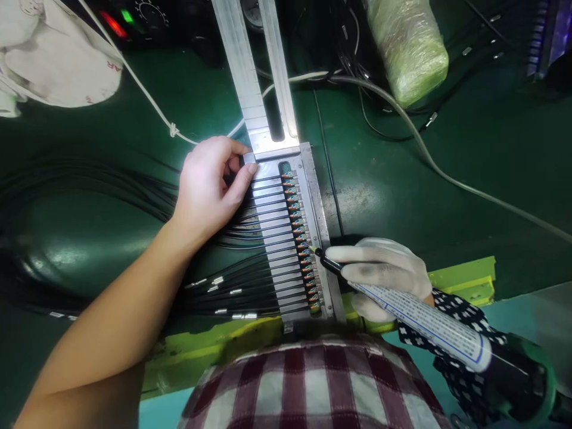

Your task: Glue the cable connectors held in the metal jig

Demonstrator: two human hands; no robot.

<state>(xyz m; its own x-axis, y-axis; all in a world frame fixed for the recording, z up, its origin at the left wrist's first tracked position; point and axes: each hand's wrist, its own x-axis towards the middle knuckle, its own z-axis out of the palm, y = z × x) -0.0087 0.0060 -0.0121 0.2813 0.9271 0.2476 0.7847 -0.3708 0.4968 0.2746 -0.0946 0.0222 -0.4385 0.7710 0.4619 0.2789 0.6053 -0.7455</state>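
Observation:
My bare left hand [213, 182] pinches the upper left corner of a metal fixture [277, 238] between thumb and fingers. Across the fixture, black cables [270, 215] lie side by side in slots. Their stripped ends meet a row of small green circuit boards with connectors [298, 221]. My right hand [386, 271], in a white glove, is closed around a glue syringe [424, 319] with a printed label and a black nozzle. The nozzle tip is at the boards around the middle of the row; whether it touches one I cannot tell.
A slotted metal bar [241, 71] extends beyond the fixture. Loose cable bundles [111, 179] lie to the left on the green table [375, 179]. A grey cable [424, 149] crosses the right side. Farther back are a plastic-wrapped roll [411, 53], a white cloth [62, 59] and a lit device [134, 21].

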